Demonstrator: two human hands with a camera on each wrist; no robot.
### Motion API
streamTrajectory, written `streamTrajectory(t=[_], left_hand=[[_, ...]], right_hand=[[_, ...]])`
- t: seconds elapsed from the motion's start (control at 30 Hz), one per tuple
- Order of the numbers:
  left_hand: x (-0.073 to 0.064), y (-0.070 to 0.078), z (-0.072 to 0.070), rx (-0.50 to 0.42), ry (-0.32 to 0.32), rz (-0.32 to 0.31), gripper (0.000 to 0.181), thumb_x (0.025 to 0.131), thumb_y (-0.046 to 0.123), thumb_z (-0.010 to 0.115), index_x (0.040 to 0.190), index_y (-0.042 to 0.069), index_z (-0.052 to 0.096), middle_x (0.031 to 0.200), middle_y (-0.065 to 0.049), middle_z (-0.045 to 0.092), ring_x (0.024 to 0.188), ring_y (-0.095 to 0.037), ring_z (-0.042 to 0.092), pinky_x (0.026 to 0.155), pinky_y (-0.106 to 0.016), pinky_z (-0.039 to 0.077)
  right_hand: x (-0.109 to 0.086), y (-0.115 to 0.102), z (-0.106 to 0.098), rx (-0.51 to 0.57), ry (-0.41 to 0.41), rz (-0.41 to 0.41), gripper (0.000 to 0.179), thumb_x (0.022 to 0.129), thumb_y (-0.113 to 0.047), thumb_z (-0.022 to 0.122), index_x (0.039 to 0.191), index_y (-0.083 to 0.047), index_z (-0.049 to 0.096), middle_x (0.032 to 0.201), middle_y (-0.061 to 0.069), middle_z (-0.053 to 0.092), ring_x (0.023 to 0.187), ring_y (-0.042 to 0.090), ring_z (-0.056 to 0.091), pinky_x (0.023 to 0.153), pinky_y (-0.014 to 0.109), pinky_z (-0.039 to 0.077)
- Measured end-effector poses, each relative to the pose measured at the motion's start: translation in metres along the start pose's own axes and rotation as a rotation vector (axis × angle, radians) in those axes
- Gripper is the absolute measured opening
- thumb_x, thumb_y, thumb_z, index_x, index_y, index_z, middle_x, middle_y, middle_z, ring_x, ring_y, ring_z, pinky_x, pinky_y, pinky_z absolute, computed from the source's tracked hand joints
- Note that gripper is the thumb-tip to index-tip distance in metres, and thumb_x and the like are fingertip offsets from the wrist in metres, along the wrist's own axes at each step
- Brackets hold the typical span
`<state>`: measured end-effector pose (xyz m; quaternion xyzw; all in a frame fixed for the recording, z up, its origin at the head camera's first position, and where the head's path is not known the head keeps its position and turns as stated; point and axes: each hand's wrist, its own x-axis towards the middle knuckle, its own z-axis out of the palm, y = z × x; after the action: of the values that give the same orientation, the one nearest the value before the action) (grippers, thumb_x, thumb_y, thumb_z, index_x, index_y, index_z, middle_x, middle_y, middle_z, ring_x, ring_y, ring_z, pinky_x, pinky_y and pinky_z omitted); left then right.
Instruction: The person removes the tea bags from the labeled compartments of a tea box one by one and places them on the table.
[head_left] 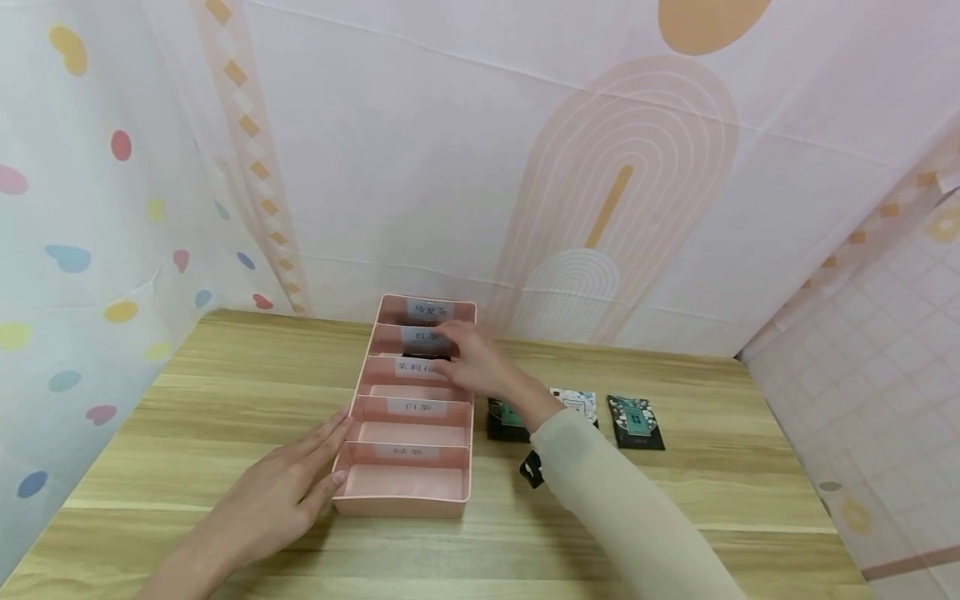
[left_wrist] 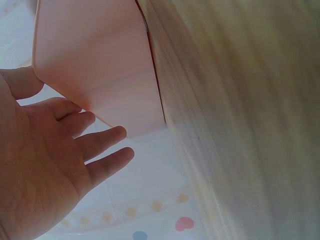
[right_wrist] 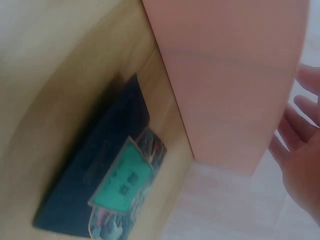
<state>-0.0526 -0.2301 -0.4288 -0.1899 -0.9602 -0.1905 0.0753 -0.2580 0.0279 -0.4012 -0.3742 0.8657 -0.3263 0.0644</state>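
A long pink box (head_left: 401,507) with several compartments and paper labels stands on the table. My left hand (head_left: 281,487) rests against its left side, fingers extended along the rim; the left wrist view shows this hand (left_wrist: 47,150) with fingertips at the pink wall. Over the box's right edge reaches my right hand (head_left: 480,358), thumb and fingers spread apart above the second and third compartments from the back. A black item (head_left: 426,357) shows low in the second compartment, close to that hand. The right wrist view shows the hand (right_wrist: 302,150) at the rim, its fingertips partly hidden.
Right of the box lie a black packet with a green label (head_left: 504,423), a white floral-patterned packet (head_left: 576,402) and another dark packet with a green label (head_left: 636,422). A black piece (head_left: 532,469) is partly under the right sleeve. Patterned cloth (head_left: 420,167) hangs behind the table.
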Motion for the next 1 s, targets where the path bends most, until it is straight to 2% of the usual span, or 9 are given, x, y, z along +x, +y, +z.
streamTrajectory(t=[0.2,0.33,0.6,0.8,1.0], left_hand=[[0.000,0.000,0.001,-0.002,-0.006,-0.002,0.067,0.101,0.027,0.069,0.159,0.002,0.043,0.164,-0.016,0.042,0.141,-0.038,0.051,0.108,-0.060,0.047],[-0.001,0.000,0.001,-0.005,-0.006,0.000,0.067,0.101,0.027,0.069,0.159,0.002,0.043,0.163,-0.016,0.042,0.141,-0.038,0.052,0.107,-0.060,0.048],[-0.001,-0.001,0.001,-0.004,0.005,0.003,0.068,0.102,0.027,0.068,0.160,0.005,0.042,0.163,-0.017,0.043,0.140,-0.037,0.053,0.108,-0.059,0.048],[-0.001,-0.002,0.001,-0.001,0.006,0.005,0.069,0.102,0.028,0.068,0.161,0.005,0.041,0.163,-0.016,0.043,0.140,-0.038,0.053,0.108,-0.060,0.048],[-0.003,-0.002,0.001,-0.001,0.007,0.005,0.068,0.102,0.028,0.068,0.160,0.005,0.042,0.163,-0.016,0.043,0.140,-0.038,0.053,0.107,-0.060,0.048]], right_hand=[[0.004,-0.001,0.010,-0.035,-0.025,0.013,0.046,0.102,-0.017,0.071,0.143,0.002,0.060,0.148,0.017,0.059,0.142,0.030,0.050,0.121,0.039,0.038],[0.006,0.000,0.015,-0.042,-0.034,0.010,0.038,0.103,-0.014,0.068,0.137,0.002,0.065,0.143,0.015,0.062,0.139,0.029,0.053,0.119,0.039,0.041],[0.008,-0.002,0.020,-0.137,-0.022,-0.016,0.024,0.104,-0.012,0.066,0.124,0.000,0.073,0.124,0.013,0.071,0.121,0.025,0.064,0.106,0.034,0.052],[0.008,-0.003,0.023,-0.157,-0.001,-0.019,0.017,0.105,-0.013,0.066,0.114,-0.003,0.077,0.111,0.009,0.074,0.107,0.021,0.068,0.096,0.031,0.056],[0.006,-0.003,0.024,-0.158,0.008,-0.021,0.018,0.106,-0.014,0.065,0.110,-0.003,0.078,0.107,0.008,0.074,0.102,0.021,0.069,0.092,0.031,0.057]])
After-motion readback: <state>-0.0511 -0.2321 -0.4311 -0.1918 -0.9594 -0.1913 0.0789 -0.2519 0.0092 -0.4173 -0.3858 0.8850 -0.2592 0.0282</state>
